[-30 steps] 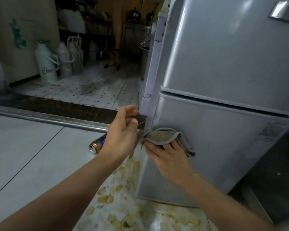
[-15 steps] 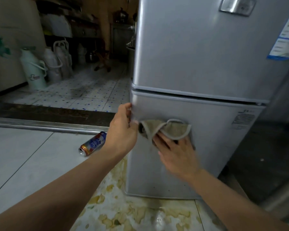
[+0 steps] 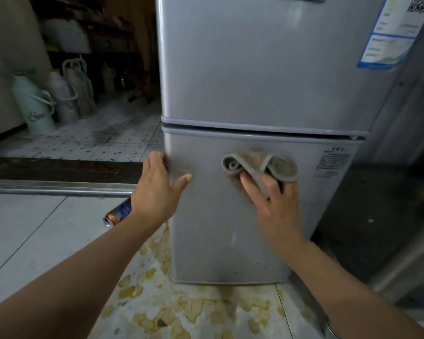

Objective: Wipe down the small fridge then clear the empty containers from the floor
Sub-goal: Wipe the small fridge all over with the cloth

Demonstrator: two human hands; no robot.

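Observation:
The small silver two-door fridge (image 3: 255, 81) fills the middle of the head view. My right hand (image 3: 274, 204) presses a crumpled grey-brown cloth (image 3: 262, 165) flat against the lower door. My left hand (image 3: 157, 189) grips the lower door's left edge, fingers wrapped around it and thumb on the front. An empty drink can (image 3: 119, 212) lies on its side on the floor, left of the fridge and partly hidden behind my left wrist.
Yellowish stains and flakes (image 3: 181, 307) cover the white floor in front of the fridge. A metal threshold strip (image 3: 59, 185) crosses the floor at left. Beyond it stand pale thermos jugs (image 3: 33, 106) on a blue-speckled tile floor. A dark cabinet side (image 3: 389, 192) adjoins the fridge at right.
My view has swung right, so the fridge now faces me squarely. My right hand has slid the cloth rightward across the lower door. My left hand has stayed at the door's left edge.

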